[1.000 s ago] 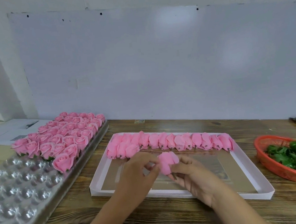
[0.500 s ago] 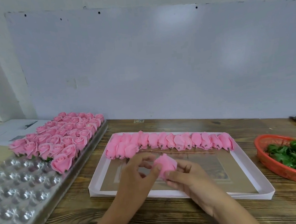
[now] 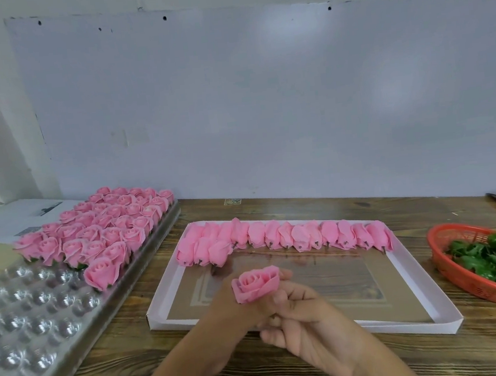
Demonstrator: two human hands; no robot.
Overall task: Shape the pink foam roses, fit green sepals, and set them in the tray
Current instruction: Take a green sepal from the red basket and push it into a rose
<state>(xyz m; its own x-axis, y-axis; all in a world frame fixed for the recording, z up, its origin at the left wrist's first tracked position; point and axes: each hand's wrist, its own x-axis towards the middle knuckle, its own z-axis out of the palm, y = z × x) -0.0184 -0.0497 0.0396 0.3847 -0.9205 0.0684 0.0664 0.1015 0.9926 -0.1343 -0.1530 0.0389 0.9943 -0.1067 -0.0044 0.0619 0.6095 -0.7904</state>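
Fingers of the right hand [image 3: 312, 330] curl around the base of a pink foam rose [image 3: 256, 284], holding it bloom-up above the near part of the white shallow box [image 3: 429, 326]. Beside it, the left hand [image 3: 237, 313] also grips the rose from below, the two hands touching. Closed pink buds [image 3: 285, 238] lie in a row along the box's far side. At the left, the clear plastic tray [image 3: 28, 345] holds finished roses [image 3: 102, 229] in its far cells. At the right, a red basket [image 3: 474, 284] contains green sepals [image 3: 490, 258]. All rest on a wooden table [image 3: 288, 369].
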